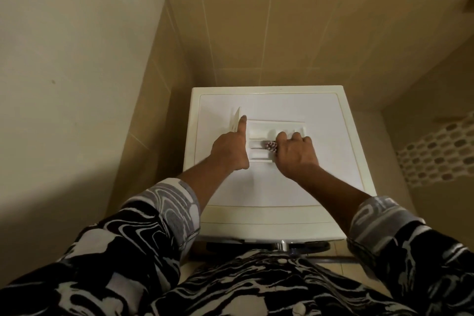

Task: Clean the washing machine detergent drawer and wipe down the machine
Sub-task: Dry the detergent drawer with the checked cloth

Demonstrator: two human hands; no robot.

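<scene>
**Drawer out and under the cloth, machine yet to be wiped**

The detergent drawer (259, 133) is out of its slot and lies flat on the top of the washing machine (282, 187), towards the back left of the lid, compartments facing up. Its front panel (235, 120) stands up at the left end.

A small red-and-white checked cloth (271, 146) sits bunched in the middle channel. The right hand (295, 151) holds it, fingers curled over it and pushing it down into the drawer. The left hand (230, 147) steadies the drawer's left end, its index finger straight and laid against the corner where the panel meets the tray. Its other fingers are tucked under the hand, so I cannot tell whether they grip the drawer or only rest beside it.

By my reading, the task is in its first half. The drawer has been removed and its compartments are being wiped, one channel in hand. The plastic looks pale and free of obvious residue, though the dim light and the distance make that hard to be sure of. Still to come, I would judge, are the remaining compartments, refitting the drawer, and wiping down the lid and front.

Around the machine are tan wall tiles (256, 33), and a patterned sleeve (164, 202) covers each forearm.
</scene>
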